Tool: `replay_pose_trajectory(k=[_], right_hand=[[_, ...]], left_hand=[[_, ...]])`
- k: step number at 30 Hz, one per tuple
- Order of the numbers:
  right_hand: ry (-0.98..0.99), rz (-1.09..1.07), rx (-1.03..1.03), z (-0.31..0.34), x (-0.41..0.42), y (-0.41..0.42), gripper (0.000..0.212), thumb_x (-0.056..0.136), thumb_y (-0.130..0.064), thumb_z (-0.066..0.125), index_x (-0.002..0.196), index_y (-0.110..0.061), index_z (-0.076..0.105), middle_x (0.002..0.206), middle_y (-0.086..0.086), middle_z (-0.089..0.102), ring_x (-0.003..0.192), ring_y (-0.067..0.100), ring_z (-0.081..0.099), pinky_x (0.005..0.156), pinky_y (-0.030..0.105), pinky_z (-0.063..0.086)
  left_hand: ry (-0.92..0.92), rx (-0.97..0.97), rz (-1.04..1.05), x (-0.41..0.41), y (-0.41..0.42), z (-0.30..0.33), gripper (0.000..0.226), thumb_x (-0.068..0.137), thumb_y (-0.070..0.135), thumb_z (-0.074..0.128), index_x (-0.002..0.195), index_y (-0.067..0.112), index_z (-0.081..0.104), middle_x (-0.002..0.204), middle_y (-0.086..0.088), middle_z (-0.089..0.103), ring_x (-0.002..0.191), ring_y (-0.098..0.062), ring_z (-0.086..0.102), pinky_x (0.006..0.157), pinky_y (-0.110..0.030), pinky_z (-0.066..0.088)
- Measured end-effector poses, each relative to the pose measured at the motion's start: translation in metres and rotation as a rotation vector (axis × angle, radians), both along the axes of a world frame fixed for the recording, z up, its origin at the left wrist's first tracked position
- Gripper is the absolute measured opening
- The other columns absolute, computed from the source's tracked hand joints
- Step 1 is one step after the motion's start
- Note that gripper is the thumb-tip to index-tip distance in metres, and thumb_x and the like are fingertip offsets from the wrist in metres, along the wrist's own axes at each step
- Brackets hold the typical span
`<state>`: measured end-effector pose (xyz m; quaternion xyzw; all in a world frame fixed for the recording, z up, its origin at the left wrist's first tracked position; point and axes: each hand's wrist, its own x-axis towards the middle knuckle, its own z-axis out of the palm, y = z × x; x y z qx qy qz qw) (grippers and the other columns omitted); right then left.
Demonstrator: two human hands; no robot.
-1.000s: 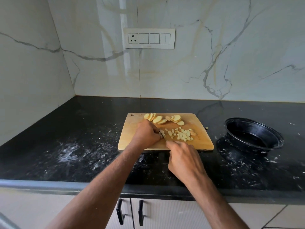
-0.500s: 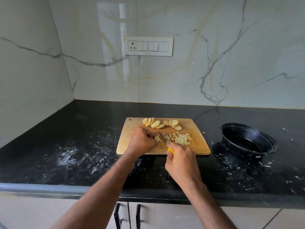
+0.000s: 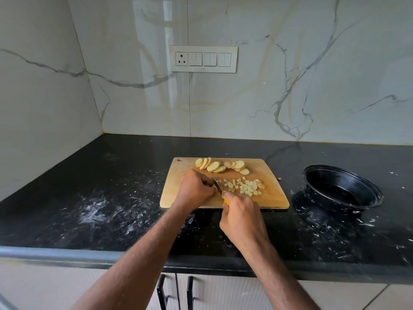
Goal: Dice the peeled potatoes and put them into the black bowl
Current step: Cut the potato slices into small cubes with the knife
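Observation:
A wooden cutting board [image 3: 178, 186] lies on the black counter. Round potato slices [image 3: 220, 166] are fanned along its far edge, and a heap of small potato dice [image 3: 247, 187] sits at its middle right. My left hand [image 3: 195, 190] curls over potato pieces on the board, which it mostly hides. My right hand [image 3: 242, 217] grips a yellow-handled knife [image 3: 217, 184], whose blade points away from me right beside the left fingers. The black bowl [image 3: 342, 190] stands to the right of the board and holds nothing I can see.
White smears and specks cover the black counter [image 3: 100, 209] left and right of the board. A stray potato bit [image 3: 279, 179] lies just off the board's right edge. Marble walls meet at the back left corner; a switch panel [image 3: 203, 59] is on the back wall.
The knife blade has come up into sight between my hands and then stayed next to my left fingers. The camera has tipped upward, so everything sits lower in view.

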<state>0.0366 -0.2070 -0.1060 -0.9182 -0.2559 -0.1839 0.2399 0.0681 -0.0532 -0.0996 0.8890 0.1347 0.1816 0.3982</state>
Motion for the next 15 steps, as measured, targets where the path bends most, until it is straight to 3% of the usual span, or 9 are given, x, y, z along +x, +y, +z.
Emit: replay_pose_trajectory(k=[2, 5, 15], right_hand=[[0.001, 0.001, -0.015, 0.0005, -0.0002, 0.001, 0.027, 0.091, -0.012, 0.063, 0.118, -0.016, 0.068, 0.103, 0.0, 0.073, 0.084, 0.016, 0.07, 0.073, 0.029, 0.06], [0.004, -0.004, -0.023, 0.0007, -0.0003, 0.0011, 0.029, 0.092, -0.013, 0.064, 0.121, -0.016, 0.067, 0.104, 0.0, 0.073, 0.086, 0.015, 0.07, 0.073, 0.026, 0.059], [0.034, -0.011, -0.066, 0.002, -0.0015, 0.0033, 0.032, 0.092, -0.014, 0.063, 0.123, -0.016, 0.064, 0.106, 0.001, 0.07, 0.086, 0.015, 0.067, 0.073, 0.027, 0.058]], left_hand=[[0.007, -0.026, 0.007, 0.0015, 0.0005, 0.0, 0.007, 0.073, 0.004, 0.077, 0.075, 0.009, 0.08, 0.072, -0.002, 0.075, 0.056, -0.01, 0.063, 0.054, -0.028, 0.053], [0.011, -0.073, 0.025, 0.0033, 0.0021, -0.0016, 0.005, 0.073, 0.005, 0.081, 0.077, 0.009, 0.08, 0.074, 0.0, 0.075, 0.038, 0.004, 0.05, 0.049, -0.025, 0.053], [0.056, -0.115, 0.044, 0.0051, 0.0, 0.001, 0.009, 0.074, 0.006, 0.084, 0.081, 0.009, 0.079, 0.079, -0.001, 0.074, 0.047, -0.007, 0.058, 0.046, -0.02, 0.051]])
